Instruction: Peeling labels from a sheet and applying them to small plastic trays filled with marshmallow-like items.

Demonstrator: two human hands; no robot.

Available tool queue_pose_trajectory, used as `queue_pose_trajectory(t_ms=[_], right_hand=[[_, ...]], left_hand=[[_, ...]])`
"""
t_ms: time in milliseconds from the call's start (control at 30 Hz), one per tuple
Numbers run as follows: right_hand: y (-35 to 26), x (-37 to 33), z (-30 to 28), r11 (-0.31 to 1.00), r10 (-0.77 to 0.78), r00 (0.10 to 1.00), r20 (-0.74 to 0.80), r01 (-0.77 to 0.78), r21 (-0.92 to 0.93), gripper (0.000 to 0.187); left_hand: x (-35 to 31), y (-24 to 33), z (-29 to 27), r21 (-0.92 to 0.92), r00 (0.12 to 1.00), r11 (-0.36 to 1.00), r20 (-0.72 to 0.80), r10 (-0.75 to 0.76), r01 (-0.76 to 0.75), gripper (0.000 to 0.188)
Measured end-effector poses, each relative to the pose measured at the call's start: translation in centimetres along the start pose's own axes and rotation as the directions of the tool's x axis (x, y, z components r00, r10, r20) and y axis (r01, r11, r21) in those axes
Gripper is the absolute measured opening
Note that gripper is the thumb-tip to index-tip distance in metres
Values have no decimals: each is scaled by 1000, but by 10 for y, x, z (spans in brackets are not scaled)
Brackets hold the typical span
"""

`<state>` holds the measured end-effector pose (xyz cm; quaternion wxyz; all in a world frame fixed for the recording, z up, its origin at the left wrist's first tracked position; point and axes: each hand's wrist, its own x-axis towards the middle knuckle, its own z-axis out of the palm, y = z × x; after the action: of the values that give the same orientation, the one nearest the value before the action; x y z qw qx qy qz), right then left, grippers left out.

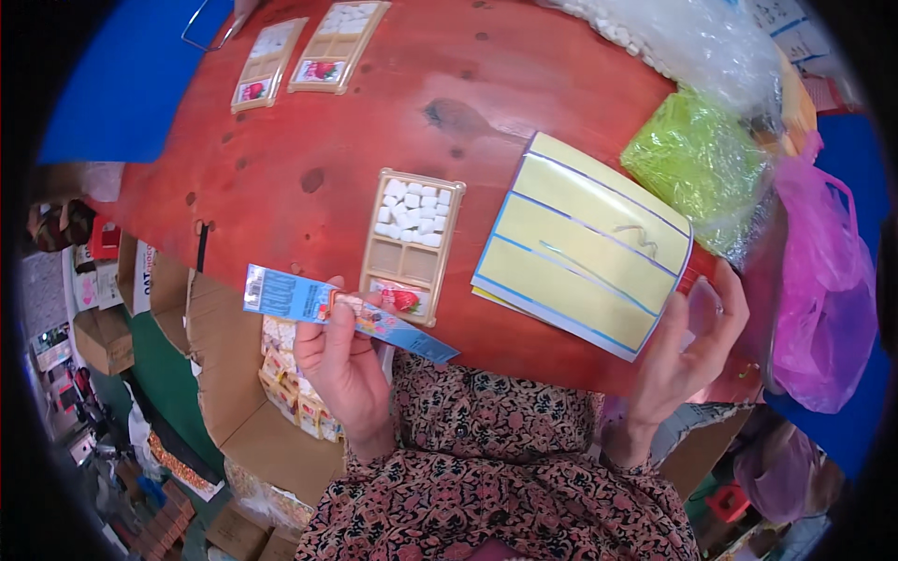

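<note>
My left hand (341, 360) pinches a long blue printed paper strip (281, 292) between thumb and fingers, tilted down to the right. The strip crosses in front of a shallow beige compartment tray (383, 254). Small white marshmallow-like pieces (412, 213) fill its far part, its middle compartments are bare, and a strawberry picture (400, 297) shows at its near end. To the right lies a stack of pale yellow sheets (571, 220) with blue and purple bands, its right side curling up. My right hand (697, 341) is open beside that corner, thumb and fingers apart; contact is unclear.
Two similar trays (271, 61) (339, 45) lie at the far left of the red table (374, 112), near another person's hand (245, 7). Clear plastic, a green plastic-wrapped bundle (697, 159) and a pink bag (823, 271) line the right. A cardboard box (234, 374) with packed trays stands below left.
</note>
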<state>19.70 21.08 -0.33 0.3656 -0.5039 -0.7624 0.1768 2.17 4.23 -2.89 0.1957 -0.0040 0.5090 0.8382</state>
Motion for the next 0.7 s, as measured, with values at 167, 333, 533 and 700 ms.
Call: queue_pose_trajectory(t_ms=[167,333,533,700], right_hand=[[25,-1,-2,880,366,911,189,-405,247,38],[35,-1,33,821,282,910,305,-393,414,44],[-7,34,29,701,257,955,149,-291,651,45],[-13,79,52,868,156,987,-36,-120,482,44]], left_hand=[[2,-4,10,-3,1000,1000,22,-8,8,22],[-2,-5,6,30,999,1000,43,-2,1,21],[-2,-4,0,48,1000,999,1,-10,10,21],[-4,-4,6,30,997,998,37,-64,63,20]])
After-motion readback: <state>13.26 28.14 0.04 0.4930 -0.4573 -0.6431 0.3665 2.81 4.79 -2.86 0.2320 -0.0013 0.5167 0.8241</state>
